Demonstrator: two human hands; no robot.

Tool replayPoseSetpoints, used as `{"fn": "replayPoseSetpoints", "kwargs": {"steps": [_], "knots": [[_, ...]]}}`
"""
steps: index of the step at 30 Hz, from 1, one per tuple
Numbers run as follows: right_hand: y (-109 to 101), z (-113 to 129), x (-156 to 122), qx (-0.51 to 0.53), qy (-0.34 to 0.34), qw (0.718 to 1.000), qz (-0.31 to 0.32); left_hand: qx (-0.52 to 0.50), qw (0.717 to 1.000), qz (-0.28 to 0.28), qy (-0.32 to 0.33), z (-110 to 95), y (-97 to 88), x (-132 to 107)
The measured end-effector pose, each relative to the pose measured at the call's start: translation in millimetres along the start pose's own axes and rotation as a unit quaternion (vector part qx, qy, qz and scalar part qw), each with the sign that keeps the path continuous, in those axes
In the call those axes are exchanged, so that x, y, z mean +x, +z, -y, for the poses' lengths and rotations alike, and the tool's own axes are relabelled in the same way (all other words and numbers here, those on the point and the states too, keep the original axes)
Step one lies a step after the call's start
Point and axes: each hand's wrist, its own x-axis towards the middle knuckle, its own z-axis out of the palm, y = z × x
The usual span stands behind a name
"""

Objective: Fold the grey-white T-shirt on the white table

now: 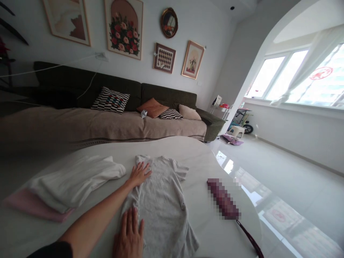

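Note:
A light grey short-sleeved T-shirt (pixel 163 200) lies spread on the white table (pixel 199 157), one sleeve out to the right and its left side creased. My left hand (pixel 140 174) rests palm down near the shirt's upper left part, fingers spread. Lower down, my right hand (pixel 130 233) lies flat along the left edge of the shirt with its fingers stretched out. Both hands touch the fabric and neither grips it. The right wrist is cut off by the bottom of the picture.
Left on the table are white-grey clothes (pixel 77 179) over a pink cloth (pixel 40 206). A blurred-out maroon object (pixel 223 199) with a strap (pixel 249 238) lies near the right edge. Behind the table stands a dark green sofa (pixel 169 94) with cushions. Tiled floor (pixel 290 172) stretches right.

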Motion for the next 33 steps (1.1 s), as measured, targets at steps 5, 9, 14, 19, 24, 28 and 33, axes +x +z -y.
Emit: {"fn": "replayPoseSetpoints", "kwargs": {"steps": [5, 9, 14, 19, 24, 28, 33], "knots": [[-11.1, 7.9, 2.8, 0.083, -0.004, 0.995, -0.056, -0.067, 0.995, -0.055, 0.05, -5.9, 11.9, -86.9], [-37.2, 0.1, -5.2, 0.209, -0.084, 0.969, -0.102, -0.11, 0.994, -0.011, 0.025, -1.5, 23.0, -144.1], [-90.4, -64.1, 16.0, 0.18, 0.047, 0.972, -0.141, -0.055, 0.997, -0.002, 0.052, -9.4, 13.0, -160.5], [-154.1, -158.1, 87.0, 0.044, 0.302, 0.944, -0.128, -0.047, 0.998, -0.002, 0.044, -14.5, 6.8, -161.0], [-159.7, -209.6, 141.2, 0.023, 0.428, 0.903, -0.043, -0.056, 0.998, 0.008, 0.036, -12.1, 7.9, -159.9], [-140.5, -216.6, 169.4, 0.013, 0.471, 0.882, 0.02, -0.062, 0.998, 0.016, 0.03, -12.6, 6.9, -159.4], [-133.7, -216.0, 192.0, 0.012, 0.483, 0.873, 0.063, -0.066, 0.997, 0.026, 0.021, -14.0, 3.2, -158.8]]}}
